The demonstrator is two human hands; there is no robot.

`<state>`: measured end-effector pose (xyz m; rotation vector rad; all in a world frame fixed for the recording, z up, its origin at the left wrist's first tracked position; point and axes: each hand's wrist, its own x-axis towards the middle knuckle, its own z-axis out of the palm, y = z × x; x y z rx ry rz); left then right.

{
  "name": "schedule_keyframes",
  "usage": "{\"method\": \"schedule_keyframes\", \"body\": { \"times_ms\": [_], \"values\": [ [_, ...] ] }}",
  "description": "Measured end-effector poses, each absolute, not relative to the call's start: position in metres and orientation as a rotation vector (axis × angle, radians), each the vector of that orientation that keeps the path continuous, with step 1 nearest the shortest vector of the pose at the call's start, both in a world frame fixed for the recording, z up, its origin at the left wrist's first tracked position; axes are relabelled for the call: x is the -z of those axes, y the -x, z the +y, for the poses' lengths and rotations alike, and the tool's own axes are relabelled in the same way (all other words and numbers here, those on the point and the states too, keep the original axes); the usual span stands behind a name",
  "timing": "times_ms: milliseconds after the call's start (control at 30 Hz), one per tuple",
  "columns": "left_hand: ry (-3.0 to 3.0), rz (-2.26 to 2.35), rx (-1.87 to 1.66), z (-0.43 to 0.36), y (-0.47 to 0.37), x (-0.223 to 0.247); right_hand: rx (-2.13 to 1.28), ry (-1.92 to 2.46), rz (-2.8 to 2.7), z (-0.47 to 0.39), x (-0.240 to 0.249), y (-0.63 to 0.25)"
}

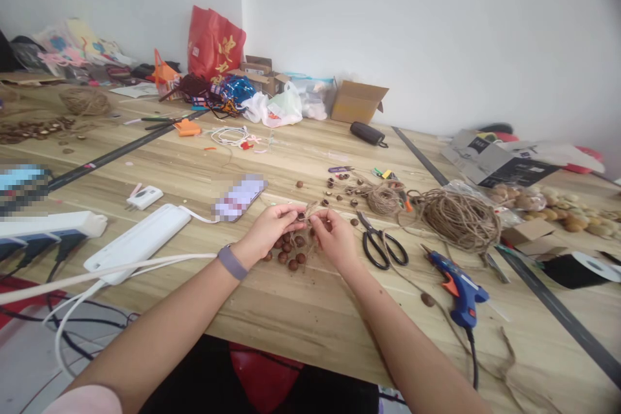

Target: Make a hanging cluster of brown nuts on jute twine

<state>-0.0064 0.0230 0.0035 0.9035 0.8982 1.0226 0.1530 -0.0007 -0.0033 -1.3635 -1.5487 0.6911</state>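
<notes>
My left hand (272, 228) is closed, with thumb and fingertips pinching what looks like a small brown nutshell (301, 215). Close beside it, the bent fingers of my right hand (336, 238) grip a piece of jute twine (313, 207). Several round brown nuts (293, 264) lie in a cluster just beneath both hands, partly covered by the fingers. Black-handled scissors (381, 242) rest to the right of my right hand. Farther right is a blue glue gun (458, 288), its cord running to the table's front edge.
A phone (239, 197) and a white power strip (138, 242) lie to the left. Twine coils (460, 217) and loose shells sit at right. Behind are a black case (367, 134), a cardboard box (358, 102) and a red bag (213, 45). White cables cross the left front edge.
</notes>
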Motion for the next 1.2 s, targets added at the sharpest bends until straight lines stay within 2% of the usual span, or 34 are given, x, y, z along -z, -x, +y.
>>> {"method": "schedule_keyframes", "body": {
  "times_ms": [700, 1200],
  "values": [
    [-1.147, 1.153, -0.936, 0.011, 0.006, -0.014, -0.278, 1.339, -1.782, -0.007, 0.008, -0.148],
    [-1.085, 1.132, -0.973, 0.009, 0.004, -0.018, -0.324, 1.289, -1.798, -0.007, 0.008, -0.149]
  ]
}}
